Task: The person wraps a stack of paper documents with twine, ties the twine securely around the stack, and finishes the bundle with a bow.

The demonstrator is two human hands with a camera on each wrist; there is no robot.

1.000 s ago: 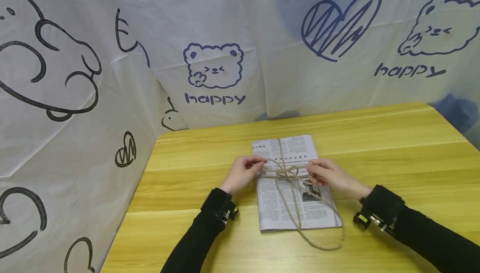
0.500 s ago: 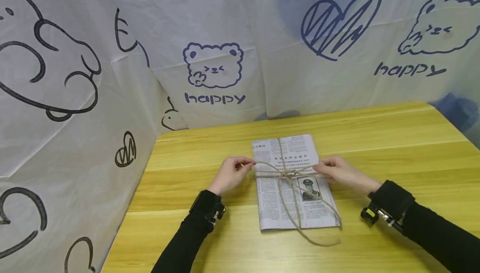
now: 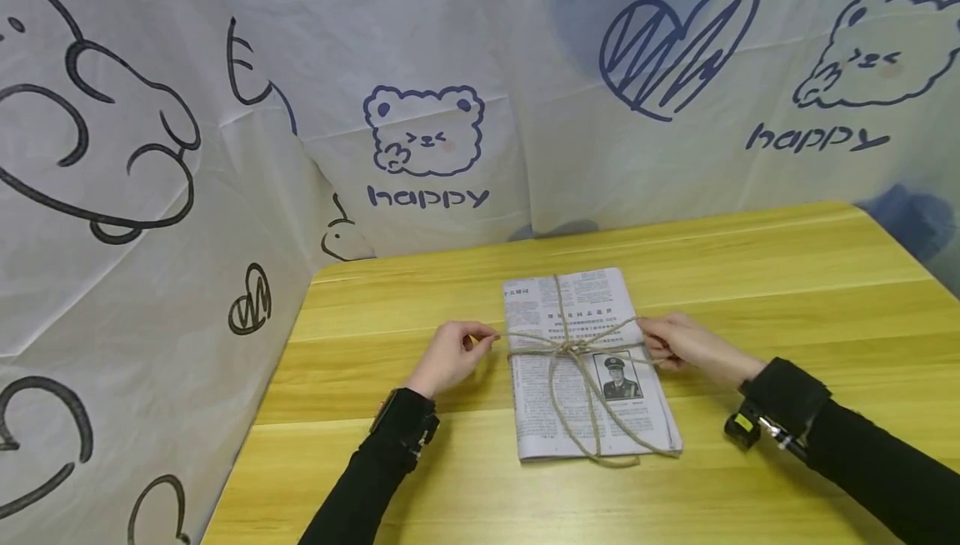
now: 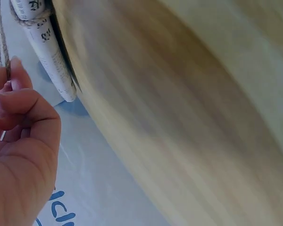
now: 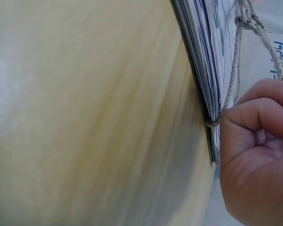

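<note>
A stack of folded newspapers [image 3: 540, 420] lies on the table, bound crosswise with brown twine [image 3: 594, 412]. The knot [image 3: 572, 347] sits near the middle of the top sheet. My left hand [image 3: 448, 359] pinches a strand of twine just off the stack's left edge; the left wrist view shows the doubled twine [image 4: 3, 44] between thumb and fingertips. On the other side, my right hand [image 3: 692, 349] grips twine beside the stack's right edge, its fingers curled in the right wrist view. Two loose twine ends trail over the front edge of the stack.
The wood-grain table [image 3: 375, 303] surrounds the stack. White curtain cloth [image 3: 450, 20] with drawn bears and hearts stands behind the table and along its left side. Each wrist wears a black strap, the right one [image 3: 783, 399] with a small device attached.
Both hands have moved apart, the left one leftward and the right one rightward. The twine between them has straightened around the knot, and the loose ends have drawn back toward the stack.
</note>
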